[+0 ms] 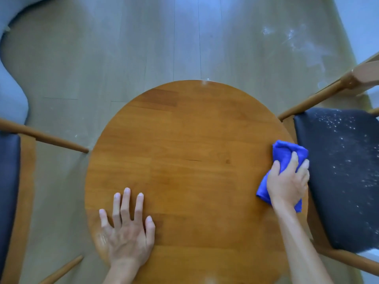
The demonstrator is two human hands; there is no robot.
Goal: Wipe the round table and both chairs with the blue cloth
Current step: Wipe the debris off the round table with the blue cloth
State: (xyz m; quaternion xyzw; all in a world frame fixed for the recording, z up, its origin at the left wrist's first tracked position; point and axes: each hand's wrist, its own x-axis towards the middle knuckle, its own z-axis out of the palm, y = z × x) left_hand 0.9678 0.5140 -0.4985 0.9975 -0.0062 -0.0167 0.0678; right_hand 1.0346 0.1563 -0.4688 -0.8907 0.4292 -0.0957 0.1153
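The round wooden table (pixel 190 140) fills the middle of the view. My right hand (pixel 288 181) grips the bunched blue cloth (pixel 287 152) and presses it on the table's right edge. My left hand (pixel 125 230) lies flat on the near left part of the tabletop, fingers spread, holding nothing. The right chair (pixel 344 171) has a dark seat speckled with white crumbs or powder. Only a strip of the left chair's (pixel 9 181) dark seat and its wooden arm show at the left edge.
White dust smears mark the wooden floor (pixel 297 44) at the far right. A grey upholstered shape (pixel 10 78) curves along the far left. The right chair's wooden arm (pixel 320 97) angles close to the table's edge.
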